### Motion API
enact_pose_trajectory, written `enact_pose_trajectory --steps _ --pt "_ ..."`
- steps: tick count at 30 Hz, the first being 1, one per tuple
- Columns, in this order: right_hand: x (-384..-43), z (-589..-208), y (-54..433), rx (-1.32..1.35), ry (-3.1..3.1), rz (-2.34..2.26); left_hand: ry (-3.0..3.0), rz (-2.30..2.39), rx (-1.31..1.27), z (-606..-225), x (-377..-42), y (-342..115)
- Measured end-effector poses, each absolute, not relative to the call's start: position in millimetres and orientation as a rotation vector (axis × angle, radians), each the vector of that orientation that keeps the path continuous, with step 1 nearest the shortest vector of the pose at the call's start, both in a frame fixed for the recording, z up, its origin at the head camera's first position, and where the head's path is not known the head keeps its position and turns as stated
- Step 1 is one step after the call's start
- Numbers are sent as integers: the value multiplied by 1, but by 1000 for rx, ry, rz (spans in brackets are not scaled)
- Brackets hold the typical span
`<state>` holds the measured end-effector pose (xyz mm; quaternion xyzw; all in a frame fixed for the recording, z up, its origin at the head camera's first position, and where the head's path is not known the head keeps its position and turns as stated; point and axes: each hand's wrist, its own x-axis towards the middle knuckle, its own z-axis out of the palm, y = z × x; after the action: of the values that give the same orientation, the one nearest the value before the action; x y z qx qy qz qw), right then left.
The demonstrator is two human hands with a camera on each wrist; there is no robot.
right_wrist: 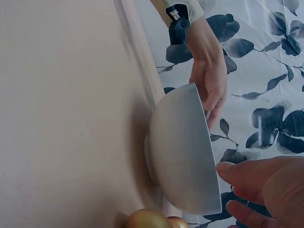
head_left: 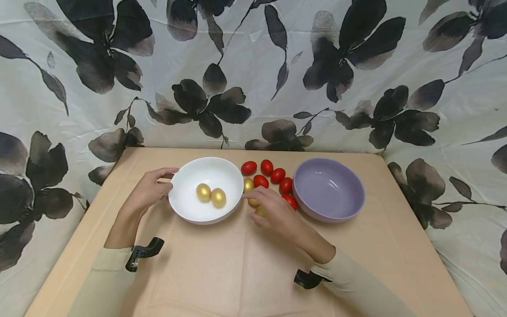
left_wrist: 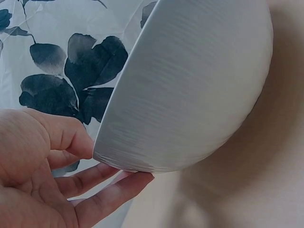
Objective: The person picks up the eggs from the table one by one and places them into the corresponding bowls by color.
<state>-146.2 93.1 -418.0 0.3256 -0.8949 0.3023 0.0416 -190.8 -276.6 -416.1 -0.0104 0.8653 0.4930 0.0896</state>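
A floral cloth (head_left: 257,88) hangs behind the pale tan table (head_left: 206,268). My left hand (head_left: 152,188) pinches the white bowl (head_left: 210,169) at its left rim, and two gold eggs (head_left: 203,192) lie close together inside. A light pinch there should be enough; pressing down on the edge could tip the bowl and set the eggs rolling. My right hand (head_left: 276,213) is at the opposite rim, fingers a little apart, with nothing visible between them; whether a fingertip actually touches the rim I cannot say for sure. More gold eggs lie on the table just beside the bowl, partly hidden by that hand. Six red ovals (head_left: 278,175) crowd next to them, toward the purple bowl (head_left: 328,189), so I judge it best to use fingertips only, coming straight down, lest a knuckle nudge those smooth shapes. Letting go low inside the bowl should limit rolling.
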Motion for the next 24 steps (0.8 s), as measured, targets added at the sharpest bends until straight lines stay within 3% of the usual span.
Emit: enact_pose_trajectory --steps 24 --pt "-170 -432 117 963 -2953 1151 2560 1473 -22 -414 -190 -277"
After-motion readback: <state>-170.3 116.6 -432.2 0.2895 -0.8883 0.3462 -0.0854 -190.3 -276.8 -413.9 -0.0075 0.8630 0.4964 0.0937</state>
